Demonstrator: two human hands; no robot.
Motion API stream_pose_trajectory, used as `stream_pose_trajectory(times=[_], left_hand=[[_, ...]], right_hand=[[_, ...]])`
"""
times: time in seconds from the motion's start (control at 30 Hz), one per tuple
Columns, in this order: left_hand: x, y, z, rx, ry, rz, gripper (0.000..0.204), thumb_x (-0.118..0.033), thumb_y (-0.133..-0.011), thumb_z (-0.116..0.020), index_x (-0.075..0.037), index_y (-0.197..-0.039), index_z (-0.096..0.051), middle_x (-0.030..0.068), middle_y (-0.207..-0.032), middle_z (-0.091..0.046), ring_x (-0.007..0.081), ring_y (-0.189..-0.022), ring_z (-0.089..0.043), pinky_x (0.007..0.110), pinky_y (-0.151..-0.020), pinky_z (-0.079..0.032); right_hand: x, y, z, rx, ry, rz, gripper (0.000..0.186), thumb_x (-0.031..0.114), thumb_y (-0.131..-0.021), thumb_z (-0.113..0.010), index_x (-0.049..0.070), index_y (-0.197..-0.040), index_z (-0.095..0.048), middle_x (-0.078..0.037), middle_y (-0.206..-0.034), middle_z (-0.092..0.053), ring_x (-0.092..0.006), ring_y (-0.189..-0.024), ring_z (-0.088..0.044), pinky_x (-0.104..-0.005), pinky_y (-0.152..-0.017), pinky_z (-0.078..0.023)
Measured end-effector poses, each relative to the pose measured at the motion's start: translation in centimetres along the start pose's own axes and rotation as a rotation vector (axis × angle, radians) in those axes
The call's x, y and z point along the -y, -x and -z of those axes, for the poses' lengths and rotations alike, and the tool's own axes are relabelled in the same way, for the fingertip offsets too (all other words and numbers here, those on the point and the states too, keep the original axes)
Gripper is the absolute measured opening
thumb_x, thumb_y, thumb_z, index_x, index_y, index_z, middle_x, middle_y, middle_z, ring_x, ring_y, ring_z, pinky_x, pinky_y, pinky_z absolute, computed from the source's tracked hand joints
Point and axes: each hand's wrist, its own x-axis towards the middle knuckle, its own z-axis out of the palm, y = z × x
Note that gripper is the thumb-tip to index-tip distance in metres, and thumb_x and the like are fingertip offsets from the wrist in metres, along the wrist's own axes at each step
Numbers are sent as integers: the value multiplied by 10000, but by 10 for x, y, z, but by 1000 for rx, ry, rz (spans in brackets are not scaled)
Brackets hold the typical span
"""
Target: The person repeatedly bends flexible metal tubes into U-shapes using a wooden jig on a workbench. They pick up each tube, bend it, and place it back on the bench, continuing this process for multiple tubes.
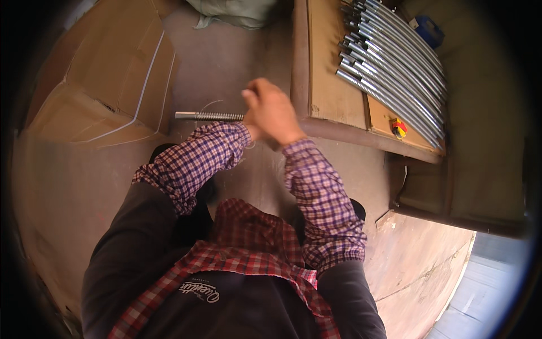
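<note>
Both forearms, in purple-and-white checked cloth sleeves [326, 192], are reaching forward and angling inward. The bare right hand [276, 116] is overlapping the bare left hand [253, 129], its fingers bending and blurring. The left fingers are mostly hiding behind it, so I cannot tell how far either hand is closing or which is gripping. A slim, silver metal tube [217, 117] is running into the meeting hands and jutting out leftward from the fingers, almost level; close ribbing is covering most of its visible length, with a smooth, plain end farthest from the fingers. Well to the right of the fingers, many ribbed, silver metal tubes [389, 68] are lying side by side on brown cardboard [330, 93].
</note>
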Motion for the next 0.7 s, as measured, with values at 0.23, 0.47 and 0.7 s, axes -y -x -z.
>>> stream_pose_trajectory(times=[0.23, 0.47, 0.7], left_hand=[[-1, 8, 2, -4, 2, -123, 350, -382, -875, -619, -65, -966, -737, 206, -887, -724, 384, -922, -697, 503, -851, -518], [-21, 33, -14, -682, -239, -517, 268, -292, -853, -659, -70, -997, -702, 119, -1008, -678, 280, -1028, -642, 417, -830, -522], [17, 71, -8, -97, 124, -406, 316, -236, -817, -725, -51, -1033, -588, 122, -1046, -599, 331, -1022, -577, 429, -885, -484]], right_hand=[[84, -35, -119, 841, 111, 23, 557, 415, -948, -658, 13, -1324, -572, -246, -1310, -619, -392, -1263, -569, -474, -1044, -465], [94, 1, -78, 283, 47, 366, 304, 362, -910, -688, 73, -824, -652, -103, -659, -676, -334, -649, -679, -444, -598, -517], [84, 62, 48, 68, -211, 428, 279, 238, -881, -716, 79, -694, -581, -78, -622, -589, -271, -581, -603, -399, -652, -518]])
